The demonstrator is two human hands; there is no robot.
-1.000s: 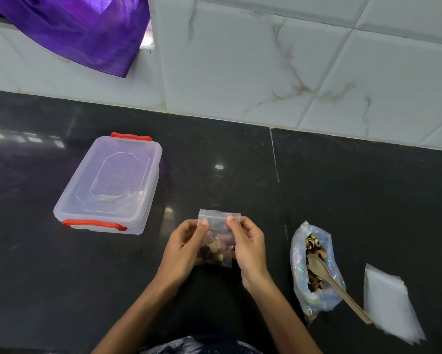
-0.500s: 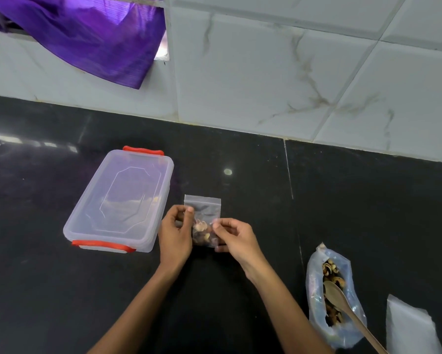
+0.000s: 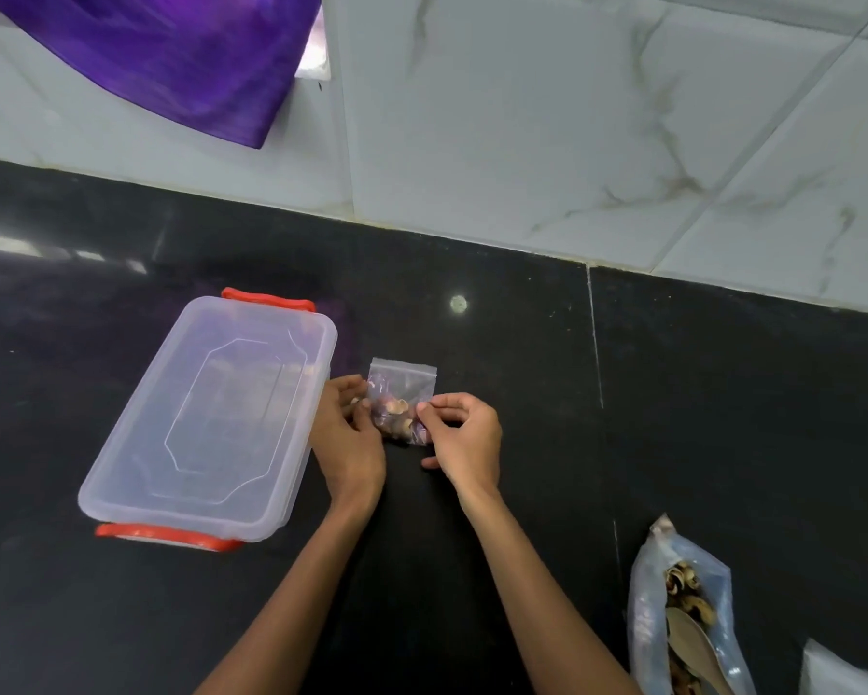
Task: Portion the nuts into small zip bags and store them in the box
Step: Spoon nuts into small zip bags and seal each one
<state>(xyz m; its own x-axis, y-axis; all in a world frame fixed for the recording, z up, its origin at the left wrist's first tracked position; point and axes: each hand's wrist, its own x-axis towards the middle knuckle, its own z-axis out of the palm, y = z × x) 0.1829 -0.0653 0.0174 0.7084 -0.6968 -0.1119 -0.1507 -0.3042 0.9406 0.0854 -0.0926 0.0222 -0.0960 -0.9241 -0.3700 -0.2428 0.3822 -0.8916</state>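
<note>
Resting counter (image 3: 472, 569): dark stone carrying everything
Box (image 3: 211, 423): lid on, just left of hands, likely awaiting the portion
Nut sack (image 3: 683, 609): open, spoon inside for scooping
Left hand (image 3: 346, 438): pinching the zip bag's side
Right hand (image 3: 464, 438): pinching the opposite side
Zip bag (image 3: 403, 398): nuts inside, between both hands, seal uppermost, probably being closed

Open black counter (image 3: 472, 569) between the forearms and toward the near edge. To the left, blocked by the lidded plastic box (image 3: 211, 423), just beside the left hand (image 3: 346, 443). Bare counter behind the small zip bag (image 3: 402, 398), up to the tiled wall (image 3: 572, 143). Wide clear stretch right of the right hand (image 3: 464, 443), ending at the open bag of nuts (image 3: 683, 609) with a spoon (image 3: 693, 644) in it, near right corner.
</note>
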